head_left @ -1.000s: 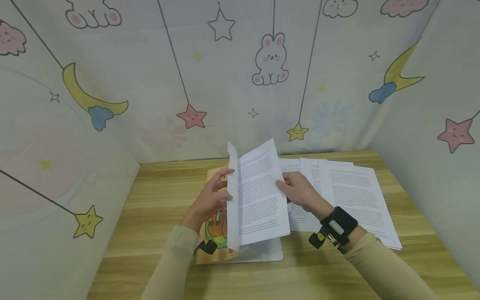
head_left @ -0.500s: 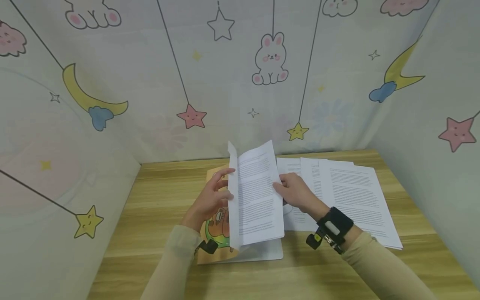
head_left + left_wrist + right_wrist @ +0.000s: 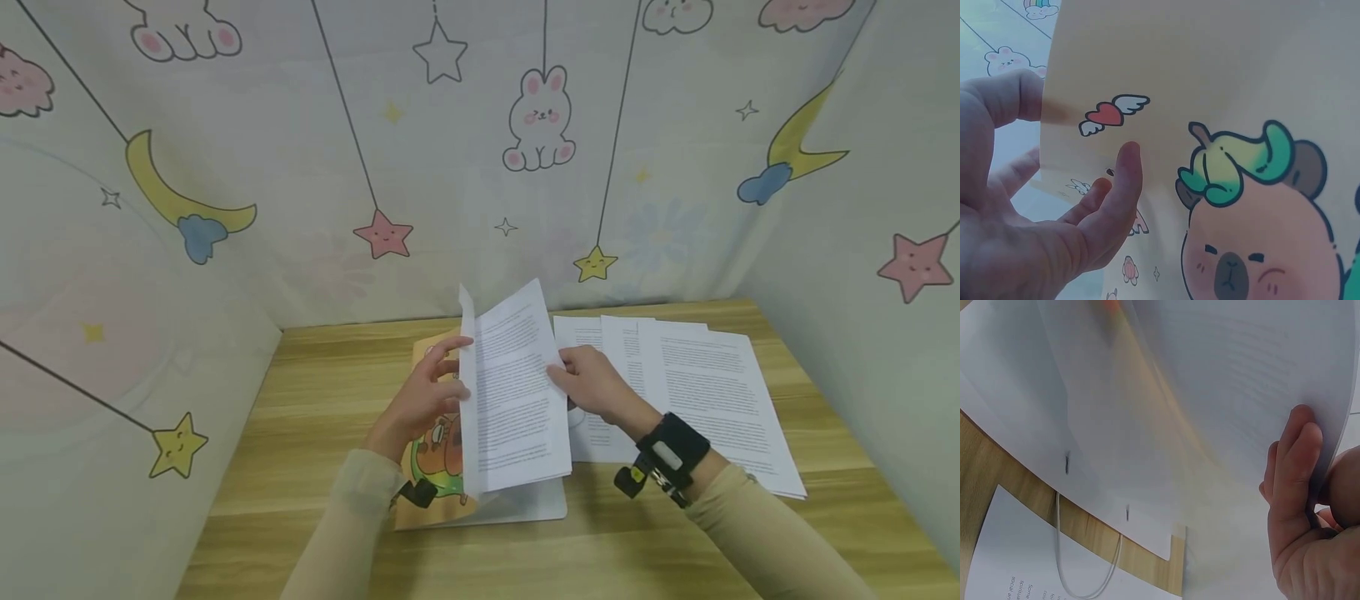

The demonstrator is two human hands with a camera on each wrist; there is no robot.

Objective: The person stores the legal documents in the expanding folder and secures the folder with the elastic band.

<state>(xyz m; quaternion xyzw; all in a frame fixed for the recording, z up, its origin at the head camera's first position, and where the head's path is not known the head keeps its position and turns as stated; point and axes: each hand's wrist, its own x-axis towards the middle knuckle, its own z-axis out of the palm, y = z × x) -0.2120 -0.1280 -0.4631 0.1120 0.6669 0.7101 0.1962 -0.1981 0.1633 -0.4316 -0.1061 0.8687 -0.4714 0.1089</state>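
Note:
An orange paper folder [image 3: 438,467] with a cartoon capybara cover stands partly open on the wooden table. My left hand [image 3: 414,404] grips the raised cover by its edge; in the left wrist view the thumb lies on the printed side and other fingers reach behind the edge. With my right hand [image 3: 596,385] I pinch several printed sheets [image 3: 521,400] at their right edge. The sheets stand tilted against the cover's white inner side, over the folder's white back panel [image 3: 536,504]. Seen from the right wrist, fingers [image 3: 1297,462] press the sheets from behind.
More printed sheets [image 3: 712,392] lie fanned out on the table [image 3: 322,392] at the right. A thin white elastic loop [image 3: 1057,544] hangs from the folder's edge near two small dark slots. Behind the table rises a cartoon-printed cloth [image 3: 465,167].
Compared with one second ago, my right hand and the sheets have shifted slightly left, closer to the folder's cover. The left hand keeps almost the same place on the cover.

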